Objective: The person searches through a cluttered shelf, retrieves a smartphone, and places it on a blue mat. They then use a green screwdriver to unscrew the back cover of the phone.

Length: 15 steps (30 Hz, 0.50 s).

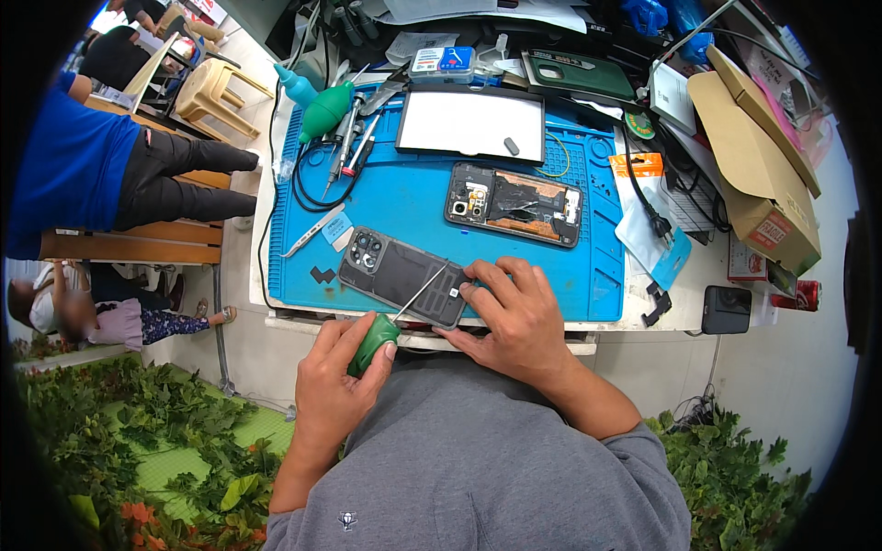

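Note:
My left hand [338, 375] is closed round the green handle of a screwdriver [377, 342]. Its thin metal shaft slants up and to the right across a dark phone back cover [400, 275]. Camera rings show at the cover's upper left end. My right hand [514, 321] grips the cover's right end, fingers on top and thumb at the near edge. Beyond it on the blue mat [367, 207] lies an opened phone [514, 204], its inner parts exposed.
A white-topped tray [469, 119] lies at the back of the mat. Left of it are a green air blower [323, 112] and several slim tools. A cardboard box [753, 174] and a black phone [726, 309] are at the right. Another person [92, 165] in blue stands at the left.

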Each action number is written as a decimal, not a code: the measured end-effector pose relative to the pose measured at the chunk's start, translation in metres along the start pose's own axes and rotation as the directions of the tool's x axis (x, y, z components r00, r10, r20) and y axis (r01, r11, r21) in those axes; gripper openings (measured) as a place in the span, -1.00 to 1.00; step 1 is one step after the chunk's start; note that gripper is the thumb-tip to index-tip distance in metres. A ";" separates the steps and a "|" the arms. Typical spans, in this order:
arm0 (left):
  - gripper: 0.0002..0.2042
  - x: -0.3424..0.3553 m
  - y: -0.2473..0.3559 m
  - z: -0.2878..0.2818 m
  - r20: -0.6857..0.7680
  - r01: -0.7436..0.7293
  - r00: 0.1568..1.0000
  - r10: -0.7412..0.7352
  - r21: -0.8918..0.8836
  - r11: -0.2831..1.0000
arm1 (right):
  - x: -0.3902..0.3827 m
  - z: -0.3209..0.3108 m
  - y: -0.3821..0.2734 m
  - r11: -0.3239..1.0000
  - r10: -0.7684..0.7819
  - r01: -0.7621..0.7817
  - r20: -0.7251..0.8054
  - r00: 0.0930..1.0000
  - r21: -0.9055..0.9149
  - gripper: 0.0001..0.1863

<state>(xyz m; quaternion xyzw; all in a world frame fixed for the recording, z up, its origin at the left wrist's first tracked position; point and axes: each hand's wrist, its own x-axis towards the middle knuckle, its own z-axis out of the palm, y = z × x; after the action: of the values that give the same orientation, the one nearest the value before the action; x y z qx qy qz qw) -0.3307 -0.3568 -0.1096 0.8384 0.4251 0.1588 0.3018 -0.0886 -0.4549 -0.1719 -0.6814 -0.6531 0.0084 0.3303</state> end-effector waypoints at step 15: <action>-0.60 0.002 0.000 -0.002 0.005 -0.001 1.000 0.001 0.002 1.000 | 0.001 -0.001 0.000 1.000 -0.006 0.006 0.002 1.000 0.002 -0.41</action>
<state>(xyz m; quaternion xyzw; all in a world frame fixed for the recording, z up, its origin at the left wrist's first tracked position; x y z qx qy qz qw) -0.3300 -0.3546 -0.1082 0.8393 0.4240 0.1567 0.3020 -0.0877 -0.4543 -0.1707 -0.6791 -0.6554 0.0086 0.3304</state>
